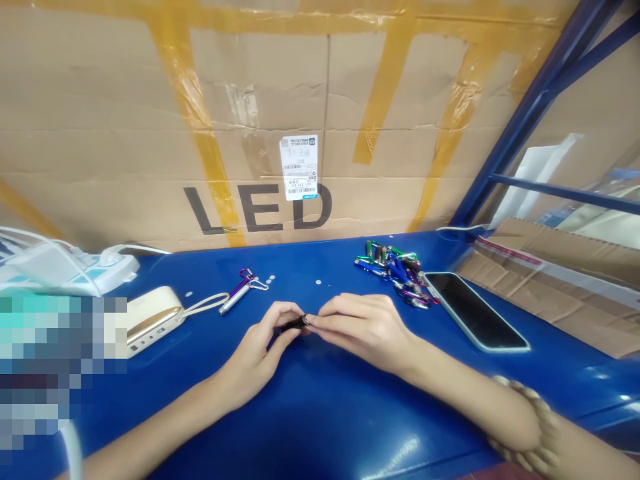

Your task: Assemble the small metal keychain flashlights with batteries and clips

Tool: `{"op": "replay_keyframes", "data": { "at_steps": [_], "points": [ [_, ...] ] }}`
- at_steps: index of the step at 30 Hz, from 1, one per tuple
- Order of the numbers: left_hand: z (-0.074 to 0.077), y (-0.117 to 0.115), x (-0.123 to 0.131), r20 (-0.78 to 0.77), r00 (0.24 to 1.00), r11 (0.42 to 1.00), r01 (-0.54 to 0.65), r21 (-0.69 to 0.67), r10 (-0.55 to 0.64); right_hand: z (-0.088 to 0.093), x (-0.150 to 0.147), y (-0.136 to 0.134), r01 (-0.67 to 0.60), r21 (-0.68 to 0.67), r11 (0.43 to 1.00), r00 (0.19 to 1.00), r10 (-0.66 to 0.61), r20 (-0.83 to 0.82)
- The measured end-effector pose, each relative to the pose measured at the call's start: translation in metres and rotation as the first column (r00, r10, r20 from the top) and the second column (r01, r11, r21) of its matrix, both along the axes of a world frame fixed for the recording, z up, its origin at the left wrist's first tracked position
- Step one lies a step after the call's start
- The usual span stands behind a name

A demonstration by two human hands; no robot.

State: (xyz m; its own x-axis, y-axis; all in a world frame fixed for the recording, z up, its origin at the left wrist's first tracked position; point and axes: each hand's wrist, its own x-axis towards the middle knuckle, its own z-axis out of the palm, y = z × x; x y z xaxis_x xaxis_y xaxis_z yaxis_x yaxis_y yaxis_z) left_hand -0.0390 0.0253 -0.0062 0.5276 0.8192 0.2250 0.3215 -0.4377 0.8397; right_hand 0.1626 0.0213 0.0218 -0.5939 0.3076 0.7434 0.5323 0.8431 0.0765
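Observation:
In the middle of the head view, my left hand is closed around a small black flashlight, a short tube with a shiny metal end. From the other side, the thumb and fingers of my right hand pinch that metal end. Fingers partly cover the tube, so its full shape is hidden. Beyond my right hand lies a pile of small coloured keychain flashlights in blue, green and purple. To the far left of my hands, a silver keychain flashlight and a purple one lie together, with carabiner clips.
A phone lies on the blue table at right. At left are a cream power bank with a strap, a white power strip and cables. A big taped cardboard box stands behind; a blue metal frame rises at right.

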Motion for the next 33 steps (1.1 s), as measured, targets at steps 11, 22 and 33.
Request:
{"op": "replay_keyframes", "data": {
  "at_steps": [11,22,33],
  "points": [
    [0.001,0.0,0.001,-0.026,0.999,1.0,-0.023,-0.004,0.023,-0.006,-0.001,-0.002,0.035,-0.174,0.984,0.999,-0.033,0.014],
    [0.004,0.0,0.003,0.043,0.993,0.993,-0.112,-0.022,0.113,0.054,0.082,0.028,0.849,-0.407,0.337,0.481,-0.813,0.328],
    [0.004,0.0,0.004,0.059,0.99,0.99,-0.124,-0.062,0.128,0.039,0.087,0.043,0.776,-0.63,-0.035,0.523,-0.523,0.673]
  ]
}}
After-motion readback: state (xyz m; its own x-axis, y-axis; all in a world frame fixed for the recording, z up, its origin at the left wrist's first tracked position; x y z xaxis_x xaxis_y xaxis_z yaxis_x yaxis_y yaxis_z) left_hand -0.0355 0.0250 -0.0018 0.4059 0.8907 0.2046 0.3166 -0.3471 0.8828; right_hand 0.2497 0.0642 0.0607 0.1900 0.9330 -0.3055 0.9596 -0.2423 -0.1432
